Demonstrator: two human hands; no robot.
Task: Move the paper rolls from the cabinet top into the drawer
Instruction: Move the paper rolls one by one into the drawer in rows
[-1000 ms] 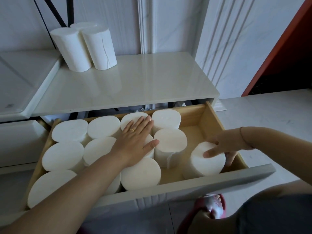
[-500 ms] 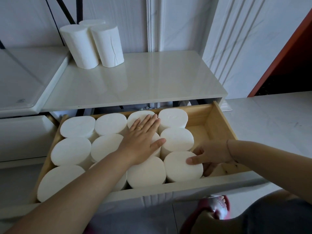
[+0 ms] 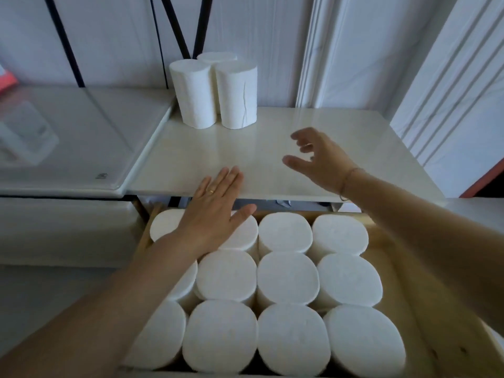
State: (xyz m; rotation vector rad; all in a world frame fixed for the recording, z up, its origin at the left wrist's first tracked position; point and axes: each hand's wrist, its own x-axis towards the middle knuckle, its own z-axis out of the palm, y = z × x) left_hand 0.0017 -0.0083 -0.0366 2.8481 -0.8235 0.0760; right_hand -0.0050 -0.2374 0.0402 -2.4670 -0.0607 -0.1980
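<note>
Three white paper rolls stand upright in a cluster at the back left of the cream cabinet top. Below, the open wooden drawer holds several white rolls standing on end in packed rows. My left hand, with a ring, hovers flat with straight fingers over the drawer's back row and the cabinet's front edge. My right hand is raised above the cabinet top, fingers spread and loosely curved, holding nothing. It is to the right of the three rolls and apart from them.
A glossy white surface adjoins the cabinet top on the left, a step higher. Black slanted rods run up the white wall behind the rolls. White panelled walls close in the right side. An orange edge shows at far right.
My right hand let go of the roll it set at the drawer's front right and rose over the cabinet top. My left hand lifted off the rolls and moved toward the back. The view moved closer.
</note>
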